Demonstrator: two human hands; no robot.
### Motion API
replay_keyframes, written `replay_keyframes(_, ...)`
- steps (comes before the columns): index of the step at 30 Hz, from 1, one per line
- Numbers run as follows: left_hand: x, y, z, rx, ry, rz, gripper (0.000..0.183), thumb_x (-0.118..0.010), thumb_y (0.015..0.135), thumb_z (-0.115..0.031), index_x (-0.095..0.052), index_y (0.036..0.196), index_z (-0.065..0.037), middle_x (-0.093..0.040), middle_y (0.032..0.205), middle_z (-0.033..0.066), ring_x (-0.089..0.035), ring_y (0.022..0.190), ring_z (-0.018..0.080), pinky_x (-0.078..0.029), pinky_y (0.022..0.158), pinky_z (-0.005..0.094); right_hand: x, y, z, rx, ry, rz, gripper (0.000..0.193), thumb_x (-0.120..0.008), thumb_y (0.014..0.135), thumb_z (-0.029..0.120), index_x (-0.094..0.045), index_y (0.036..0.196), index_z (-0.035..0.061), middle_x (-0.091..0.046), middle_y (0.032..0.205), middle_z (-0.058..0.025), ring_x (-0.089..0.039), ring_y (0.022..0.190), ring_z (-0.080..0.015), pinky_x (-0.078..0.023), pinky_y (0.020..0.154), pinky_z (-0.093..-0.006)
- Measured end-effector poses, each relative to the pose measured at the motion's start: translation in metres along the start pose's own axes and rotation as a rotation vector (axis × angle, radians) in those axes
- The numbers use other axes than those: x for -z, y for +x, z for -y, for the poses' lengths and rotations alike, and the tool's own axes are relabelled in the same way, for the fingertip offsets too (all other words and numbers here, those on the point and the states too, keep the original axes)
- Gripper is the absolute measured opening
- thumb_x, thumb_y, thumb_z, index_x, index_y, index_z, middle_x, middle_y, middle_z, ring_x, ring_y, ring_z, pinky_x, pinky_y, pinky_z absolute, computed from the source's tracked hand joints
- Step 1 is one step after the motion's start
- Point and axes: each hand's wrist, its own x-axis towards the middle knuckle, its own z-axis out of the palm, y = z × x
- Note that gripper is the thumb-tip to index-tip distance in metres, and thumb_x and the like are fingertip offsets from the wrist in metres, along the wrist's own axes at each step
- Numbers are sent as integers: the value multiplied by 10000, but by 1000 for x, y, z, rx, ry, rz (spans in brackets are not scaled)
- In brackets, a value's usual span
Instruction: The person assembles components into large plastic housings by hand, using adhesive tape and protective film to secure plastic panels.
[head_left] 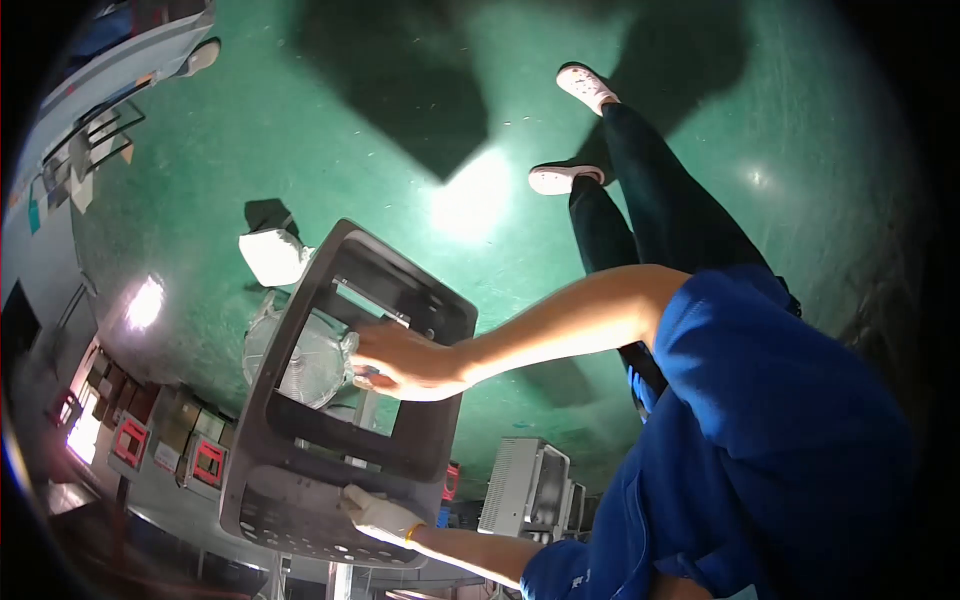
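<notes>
A: Where's the dark grey plastic frame panel (300,420)?

B: Lower left of view, 7 to 8 o'clock from centre, lifted above the green floor (400,120).

A: Hands?

B: Right hand (405,360), bare, closed on the frame's upper right rail. Left hand (378,515), in a light glove, curled on the perforated bottom edge at 6 o'clock. Both gripping.

A: Nearby?

B: Clear round fan guard (300,360) shows through the frame opening. White block (272,255) on the floor at 11 o'clock of the frame. White cabinets (525,490) just right of the left hand.
</notes>
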Motion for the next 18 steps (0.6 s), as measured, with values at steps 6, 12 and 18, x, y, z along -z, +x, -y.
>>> replay_keyframes(6,-4,8,-3,103,53,3,499,-447,966,-380,-569,1190,49,-471,716,55,-435,617,154,-367,524,319,92,-119,-32,-471,6,349,70,-491,810,35,-525,863,66,-536,900,-116,-548,899,-301,-422,799,-425)
replay_keyframes(12,-8,55,63,51,12,-53,472,-474,963,-394,-589,1164,17,-489,676,35,-357,483,119,-280,423,316,183,-141,-42,-457,-185,441,65,-522,795,58,-534,859,64,-561,902,-119,-572,862,-316,-452,743,-432)
replay_keyframes(18,-21,44,45,185,56,-29,420,-467,959,-371,-611,1085,3,-478,660,35,-373,488,114,-301,431,301,247,-108,-29,-546,-245,437,105,-482,845,75,-564,889,25,-557,964,-171,-574,909,-344,-443,789,-445)
